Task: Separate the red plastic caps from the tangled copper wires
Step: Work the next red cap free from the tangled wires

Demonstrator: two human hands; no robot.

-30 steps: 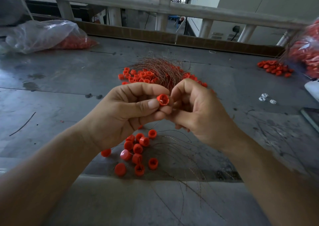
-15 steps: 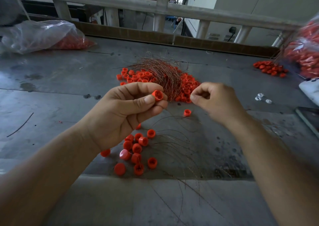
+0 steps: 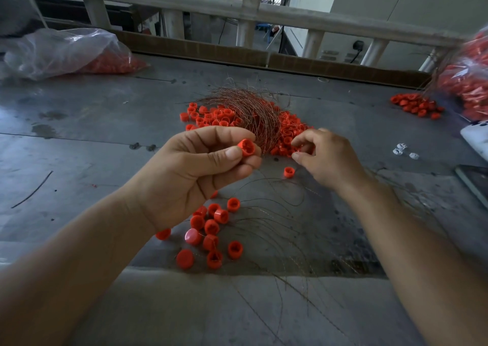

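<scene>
My left hand (image 3: 190,179) pinches one red cap (image 3: 246,147) between thumb and forefinger, its hollow side facing me. Just behind it lies the tangle of copper wires (image 3: 248,108) on a heap of red caps (image 3: 290,126). My right hand (image 3: 327,158) hovers at the heap's near right edge, thumb and forefinger slightly apart with nothing visible between them. A single cap (image 3: 289,172) lies below that hand. A cluster of loose caps (image 3: 211,229) sits near my left wrist, with thin loose wires (image 3: 277,226) strewn to its right.
A clear bag of red caps (image 3: 66,52) lies at the far left, another bag (image 3: 470,81) at the far right beside a small cap pile (image 3: 417,105). Small white pieces (image 3: 401,150) and a dark flat object (image 3: 475,182) are on the right. A railing (image 3: 237,7) borders the back.
My hands were together on the cap; the right hand pulled away to the right and now reaches forward to the heap. The left hand keeps the cap.
</scene>
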